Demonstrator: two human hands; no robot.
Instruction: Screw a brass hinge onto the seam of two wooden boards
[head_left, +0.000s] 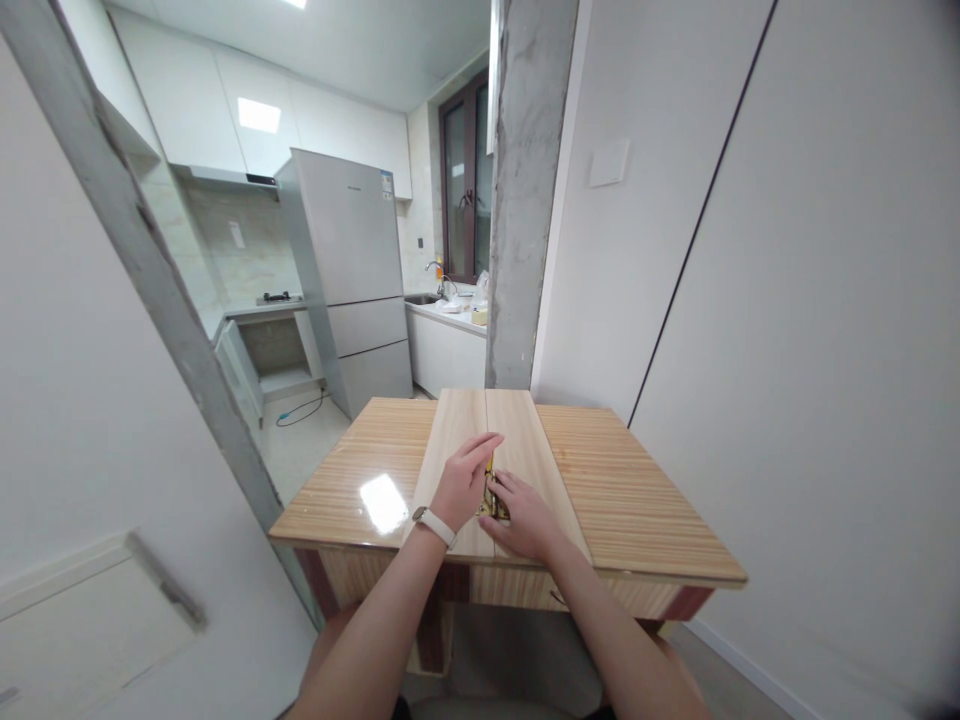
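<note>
Two pale wooden boards (pixel 525 440) lie side by side along the middle of a striped wooden table (pixel 637 490). A small brass-coloured metal piece (pixel 491 497), perhaps a hinge, sits on the seam between them near the front edge. My left hand (pixel 465 480), with a white watch on its wrist, rests on the left board with fingers stretched toward the seam. My right hand (pixel 525 515) lies on the right board with its fingers curled on the metal piece.
Past the table stand a rough concrete pillar (pixel 525 190) and a white wall (pixel 750 250). Behind lies a kitchen with a silver fridge (pixel 352 270), a counter with a sink (pixel 442 310) and a window. A slanted door frame (pixel 142 260) runs at the left.
</note>
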